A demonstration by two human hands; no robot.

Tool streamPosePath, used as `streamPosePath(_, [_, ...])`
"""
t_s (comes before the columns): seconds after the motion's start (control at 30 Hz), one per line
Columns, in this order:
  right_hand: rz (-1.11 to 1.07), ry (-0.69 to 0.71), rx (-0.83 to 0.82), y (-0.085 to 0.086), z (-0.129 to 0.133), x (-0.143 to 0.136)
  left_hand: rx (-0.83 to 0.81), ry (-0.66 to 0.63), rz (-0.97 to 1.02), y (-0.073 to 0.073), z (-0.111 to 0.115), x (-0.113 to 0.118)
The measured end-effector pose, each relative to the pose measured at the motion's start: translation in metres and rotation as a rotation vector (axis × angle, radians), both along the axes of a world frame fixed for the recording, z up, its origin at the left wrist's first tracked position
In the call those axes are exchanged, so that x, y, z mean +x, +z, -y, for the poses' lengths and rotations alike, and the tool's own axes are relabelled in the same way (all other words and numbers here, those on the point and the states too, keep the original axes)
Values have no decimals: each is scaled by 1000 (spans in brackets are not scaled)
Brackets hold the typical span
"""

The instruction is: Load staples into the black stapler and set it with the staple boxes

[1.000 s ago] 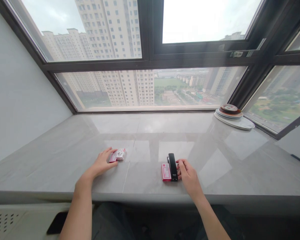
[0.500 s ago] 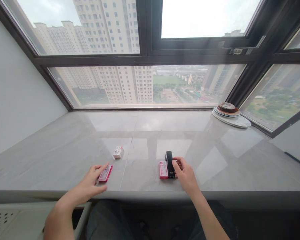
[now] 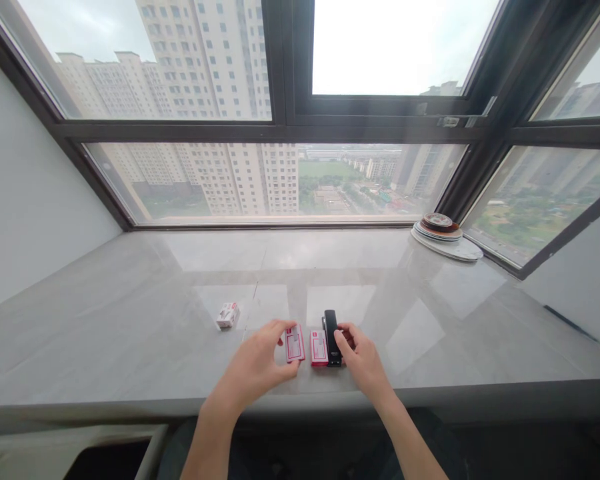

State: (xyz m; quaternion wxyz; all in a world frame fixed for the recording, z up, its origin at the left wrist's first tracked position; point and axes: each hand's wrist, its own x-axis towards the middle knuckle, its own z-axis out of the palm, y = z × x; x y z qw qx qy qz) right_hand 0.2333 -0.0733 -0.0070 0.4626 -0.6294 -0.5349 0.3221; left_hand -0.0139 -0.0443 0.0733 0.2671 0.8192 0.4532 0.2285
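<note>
My left hand (image 3: 263, 357) grips a flat pink-and-white box (image 3: 295, 343) by its ends, thumb at the near end and fingers at the far end. Just right of it, a small gap away, lies a second pink-and-white box (image 3: 319, 348). Against that box's right side rests a black stapler (image 3: 331, 339), lengthwise away from me. My right hand (image 3: 359, 350) has its thumb and fingers closed on the stapler's right side. A small white box with red marks (image 3: 227, 315) sits farther left on the counter.
The grey marble counter (image 3: 130, 333) runs under a dark-framed window (image 3: 275, 133). Stacked plates (image 3: 447, 240) stand in the back right corner. A dark strip (image 3: 570, 323) lies along the right wall. Below the front edge at left is a pale piece of furniture (image 3: 70, 437).
My left hand has carried its pink-and-white box rightward, close to the other one. My right hand stays at the stapler. The camera view has shifted slightly.
</note>
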Motion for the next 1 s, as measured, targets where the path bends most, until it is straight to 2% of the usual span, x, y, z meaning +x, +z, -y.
streamPosePath(0.1, [3, 14, 8, 0, 1, 1, 50, -111, 49, -10, -8, 33])
streamPosePath(0.2, [-2, 36, 18, 1, 1, 1, -1, -173, 97, -29, -15, 48])
streamPosePath(0.3, [11, 48, 29, 2, 2, 1, -44, -157, 151, -45, -19, 50])
streamPosePath(0.37, [12, 59, 27, 2, 1, 1, -47, -163, 170, -50, -20, 50])
streamPosePath(0.47, [-14, 54, 10, 3, 1, 2, -30, -191, 169, -51, -18, 52])
streamPosePath(0.57, [-56, -11, -2, 2, 4, 7, 39, -189, 157, -48, -18, 46])
streamPosePath(0.6, [-66, -32, -6, 1, 7, 9, 77, -148, 155, -46, -22, 38])
streamPosePath(0.67, [-64, -43, -35, 0, 13, 13, 169, 51, 140, -43, -34, 12])
streamPosePath(0.73, [-20, -14, -87, 1, 20, 16, 253, 409, 81, -40, -52, -26])
streamPosePath(0.8, [55, 42, -145, 5, 24, 16, 217, 784, -60, -40, -72, -65])
streamPosePath(0.83, [98, 68, -168, 8, 25, 16, 130, 851, -115, -41, -80, -81])
streamPosePath(0.9, [179, 119, -195, 16, 25, 14, 29, 836, -146, -44, -92, -99])
streamPosePath(0.93, [215, 145, -202, 21, 24, 12, -4, 787, -146, -47, -94, -100])
streamPosePath(1.0, [272, 196, -200, 28, 20, 10, -30, 682, -137, -54, -95, -86])
